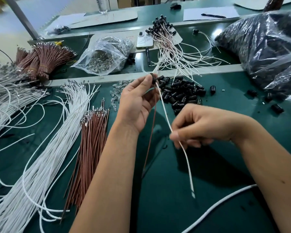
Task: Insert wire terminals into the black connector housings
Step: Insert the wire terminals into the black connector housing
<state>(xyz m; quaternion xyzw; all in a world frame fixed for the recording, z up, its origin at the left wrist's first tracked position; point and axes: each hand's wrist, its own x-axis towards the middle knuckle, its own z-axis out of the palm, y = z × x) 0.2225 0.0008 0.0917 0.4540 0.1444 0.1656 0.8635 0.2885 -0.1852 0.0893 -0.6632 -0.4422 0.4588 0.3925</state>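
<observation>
left hand (138, 101) is pinching a black connector housing (153, 79) mid-worktop while the right hand (196, 125) pinches its white wire (165, 113), brown wire (151, 130) dangling.

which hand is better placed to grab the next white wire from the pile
Right. The left hand pinches the black housing, while the right hand holds only the white wire, though the white wire pile lies leftward.
</observation>
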